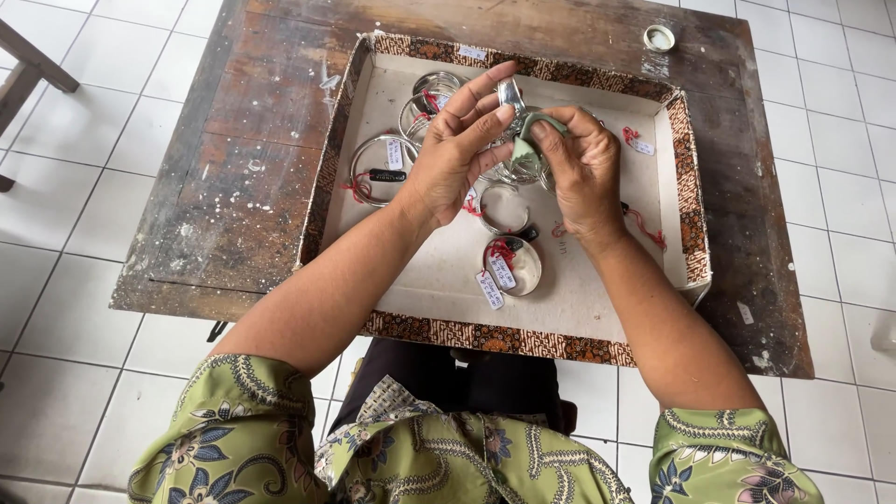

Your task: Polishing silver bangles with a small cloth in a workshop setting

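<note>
I saw a floor of white tiles (112, 392) spread on every side of a low, worn wooden table (233, 205), its dark top flecked with pale paint spots. At the floor's far left, well apart from the table, a wooden leg of some furniture (28, 65) showed. On the table lay a shallow cardboard tray (597, 308) with a brown patterned rim, filling most of the top. Near the table's far right corner, outside the tray, sat a small round lid (660, 38). Inside the tray lay silver bangles (383, 168) with paper tags on red thread. Above the tray's middle, my left hand (453, 154) gripped a silver bangle (510, 95) between thumb and fingers, and my right hand (583, 173) pinched a green cloth (528, 149) against it.
</note>
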